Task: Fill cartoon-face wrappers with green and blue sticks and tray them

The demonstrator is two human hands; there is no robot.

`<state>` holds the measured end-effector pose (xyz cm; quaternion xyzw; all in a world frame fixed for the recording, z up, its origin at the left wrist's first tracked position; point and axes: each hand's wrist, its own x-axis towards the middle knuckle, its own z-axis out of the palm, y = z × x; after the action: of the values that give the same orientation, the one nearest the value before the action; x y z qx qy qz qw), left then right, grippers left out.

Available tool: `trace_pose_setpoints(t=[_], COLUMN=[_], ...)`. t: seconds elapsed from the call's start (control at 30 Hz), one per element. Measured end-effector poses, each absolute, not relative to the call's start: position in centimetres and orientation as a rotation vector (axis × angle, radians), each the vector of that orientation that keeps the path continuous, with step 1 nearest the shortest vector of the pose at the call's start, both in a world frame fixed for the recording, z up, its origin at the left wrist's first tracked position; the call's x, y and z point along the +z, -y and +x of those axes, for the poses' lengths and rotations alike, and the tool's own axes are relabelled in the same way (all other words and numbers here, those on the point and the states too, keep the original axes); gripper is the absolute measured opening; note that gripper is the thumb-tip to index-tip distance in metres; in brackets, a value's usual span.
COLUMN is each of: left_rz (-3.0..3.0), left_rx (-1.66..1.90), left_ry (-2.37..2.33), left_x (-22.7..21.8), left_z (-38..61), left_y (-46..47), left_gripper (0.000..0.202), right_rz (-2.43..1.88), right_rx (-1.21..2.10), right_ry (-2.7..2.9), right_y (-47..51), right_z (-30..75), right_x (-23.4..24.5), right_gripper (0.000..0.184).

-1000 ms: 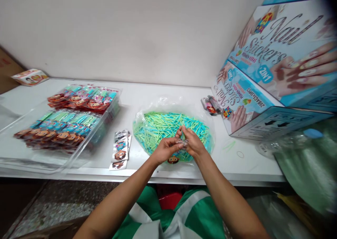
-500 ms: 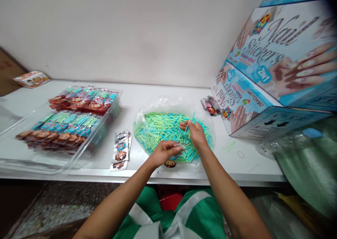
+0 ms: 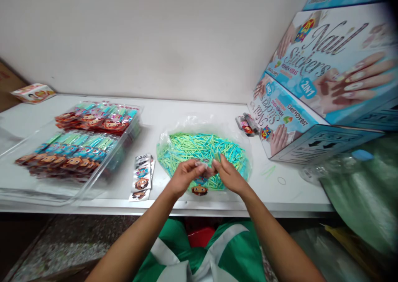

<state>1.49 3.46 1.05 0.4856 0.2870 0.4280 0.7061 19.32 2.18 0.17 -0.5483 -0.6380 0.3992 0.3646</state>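
Observation:
A clear plastic bag (image 3: pixel 174 126) full of loose green and blue sticks (image 3: pixel 199 143) lies in front of me on the white table. Over its near side, my left hand (image 3: pixel 183 176) pinches the upper end of a small printed pouch (image 3: pixel 199 189), whose cartoon face hangs downward. My right hand (image 3: pixel 229 175) is closed at the pouch's top, with a short bit of green stick showing at its fingertips. How far the stick reaches into the pouch is hidden by the fingers.
A clear tray (image 3: pixel 93 182) of filled pouches stands on the left. Flat pouches (image 3: pixel 142 178) lie between tray and bag. To the right are small packets (image 3: pixel 245 125), stacked Nail Stickers boxes (image 3: pixel 289 108), a rubber band (image 3: pixel 281 181) and a plastic bottle (image 3: pixel 329 166).
My right hand has come down and left from above the sticks to the pouch, bringing a stick with it. My left hand has shifted slightly left and up with the pouch.

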Motion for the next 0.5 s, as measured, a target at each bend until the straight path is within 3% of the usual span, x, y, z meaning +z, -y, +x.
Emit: trace_pose_setpoints(t=[0.2, 0.5], left_rz=[1.087, 1.000], left_rx=[1.024, 0.924], left_ry=[-0.598, -0.740], left_x=[3.3, 2.0], left_z=[0.6, 0.2], left_y=[-4.7, -3.2], left_gripper=[0.026, 0.033], right_rz=[-1.450, -1.500], right_rx=[0.486, 0.608], right_ry=[2.387, 2.378], right_y=[-1.7, -1.6], right_z=[19.4, 20.6], right_x=[1.0, 4.8], right_gripper=[0.018, 0.020])
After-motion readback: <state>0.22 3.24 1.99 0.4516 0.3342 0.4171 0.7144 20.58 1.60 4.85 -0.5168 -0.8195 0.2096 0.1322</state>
